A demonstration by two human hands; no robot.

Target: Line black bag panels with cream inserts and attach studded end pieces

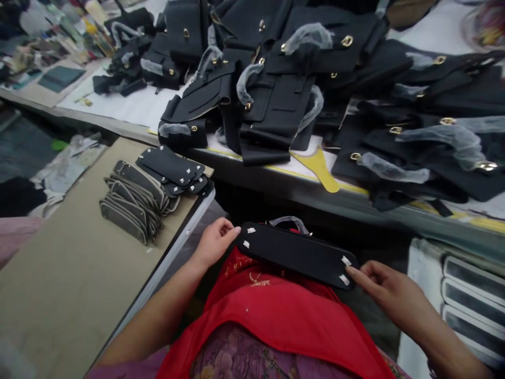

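A long black oval bag-bottom panel with small silver metal tabs near each end lies across my lap, over a red cloth. My left hand pinches its left end with curled fingers. My right hand touches its right end, fingertips pressed at the silver tabs. A plastic-wrapped handle sticks up just behind the panel.
A brown board at my left carries a stack of similar black panels and a fanned stack of grey-edged ones. Many black bags with gold clasps and plastic-wrapped handles cover the worktable beyond. A yellow pattern piece lies at its edge.
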